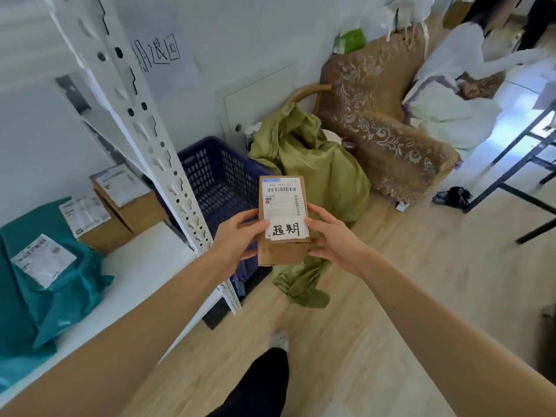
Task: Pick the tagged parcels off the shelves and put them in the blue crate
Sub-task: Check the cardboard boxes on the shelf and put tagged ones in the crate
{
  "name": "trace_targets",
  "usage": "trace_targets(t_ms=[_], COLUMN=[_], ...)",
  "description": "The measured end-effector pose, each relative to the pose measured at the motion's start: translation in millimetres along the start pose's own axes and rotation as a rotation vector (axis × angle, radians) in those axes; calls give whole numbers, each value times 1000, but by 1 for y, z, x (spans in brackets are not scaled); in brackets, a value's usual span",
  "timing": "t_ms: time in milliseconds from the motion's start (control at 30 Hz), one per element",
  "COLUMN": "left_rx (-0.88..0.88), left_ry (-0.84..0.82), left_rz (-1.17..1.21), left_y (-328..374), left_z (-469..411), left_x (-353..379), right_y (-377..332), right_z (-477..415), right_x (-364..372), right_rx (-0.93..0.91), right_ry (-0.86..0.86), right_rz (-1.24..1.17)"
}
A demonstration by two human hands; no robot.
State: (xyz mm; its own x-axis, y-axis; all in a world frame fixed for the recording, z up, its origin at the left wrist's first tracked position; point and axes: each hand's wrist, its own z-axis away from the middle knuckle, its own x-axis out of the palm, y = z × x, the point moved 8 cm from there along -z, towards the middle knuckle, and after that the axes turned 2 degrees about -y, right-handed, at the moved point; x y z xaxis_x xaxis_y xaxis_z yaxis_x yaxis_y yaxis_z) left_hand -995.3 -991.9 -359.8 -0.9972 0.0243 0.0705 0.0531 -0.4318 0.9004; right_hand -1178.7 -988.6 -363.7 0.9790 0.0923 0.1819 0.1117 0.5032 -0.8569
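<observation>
I hold a small brown cardboard parcel in both hands, in the air just in front of the blue crate. It carries a shipping label and a white handwritten tag. My left hand grips its left side and my right hand its right side. The dark blue slotted crate stands on the floor behind the shelf post, against the wall; the part of its inside that I see holds nothing. On the white shelf at left lie two cardboard boxes and a teal bag parcel, each with a printed label.
The white perforated shelf post rises between me and the crate. A green sack slumps right of the crate, next to a brown patterned armchair. Another person bends at the far right, beside a black table frame. My foot stands on the wood floor.
</observation>
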Motion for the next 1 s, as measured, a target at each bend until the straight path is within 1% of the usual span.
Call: trace_targets(t_ms=[367, 633, 833, 1000], left_rx=[-57, -97, -129, -173], left_ry=[165, 316, 475, 538], left_rz=[178, 268, 350, 396], left_y=[20, 25, 22, 12], left_z=[-138, -193, -234, -256], left_x=[0, -19, -33, -44], right_y=[-60, -81, -90, -86], right_z=[-159, -248, -320, -368], right_x=[-18, -10, 9, 22], right_rx=[123, 197, 267, 315], right_ry=[-123, -280, -452, -577], right_rz=[70, 127, 262, 334])
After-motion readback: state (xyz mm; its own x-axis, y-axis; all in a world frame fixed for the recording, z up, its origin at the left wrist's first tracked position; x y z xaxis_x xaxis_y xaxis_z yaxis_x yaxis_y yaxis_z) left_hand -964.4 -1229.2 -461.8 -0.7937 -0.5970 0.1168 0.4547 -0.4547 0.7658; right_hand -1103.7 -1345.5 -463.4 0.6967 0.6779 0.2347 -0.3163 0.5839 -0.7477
